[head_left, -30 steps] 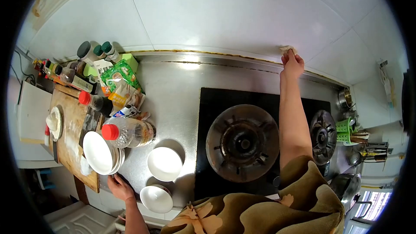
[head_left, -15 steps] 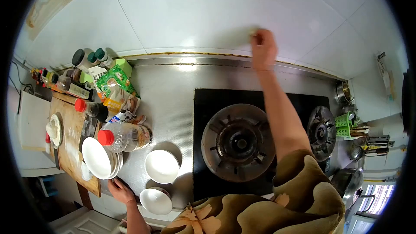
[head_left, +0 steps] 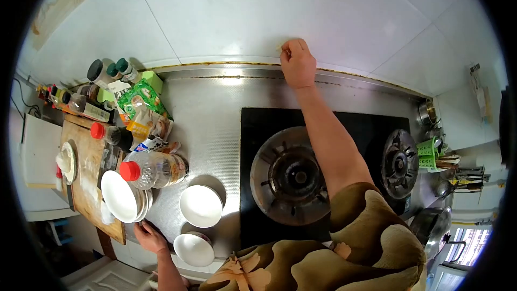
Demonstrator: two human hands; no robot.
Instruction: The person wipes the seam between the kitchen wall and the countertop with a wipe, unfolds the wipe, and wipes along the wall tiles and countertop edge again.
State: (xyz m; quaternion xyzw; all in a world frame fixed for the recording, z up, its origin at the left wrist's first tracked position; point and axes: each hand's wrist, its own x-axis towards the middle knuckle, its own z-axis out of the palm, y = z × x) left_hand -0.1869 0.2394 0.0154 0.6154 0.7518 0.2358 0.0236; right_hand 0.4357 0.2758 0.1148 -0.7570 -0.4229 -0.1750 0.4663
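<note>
My right hand (head_left: 299, 64) is closed at the white tiled wall (head_left: 242, 16), just above the steel back ledge. A small pale bit of something shows at its fingertips; I cannot make out what it is. Low on the left, my left hand (head_left: 151, 238) is at the counter's front edge, just below a stack of white dishes (head_left: 120, 196). Its fingers look curled by a dark edge, and what they hold, if anything, is hidden. Two white bowls, one (head_left: 201, 206) behind the other (head_left: 194, 250), stand to the right of that hand.
Under my right arm lies a black gas hob with a large burner (head_left: 299, 178) and a smaller burner (head_left: 399, 164). Bottles, including a red-capped bottle (head_left: 161, 170), and food packets (head_left: 142, 99) crowd the left. A wooden board (head_left: 89, 183) lies beyond. A green utensil basket (head_left: 428, 154) is at right.
My right hand has moved left along the foot of the wall, still closed, and its forearm has swung left over the large burner. My left hand has stayed in place.
</note>
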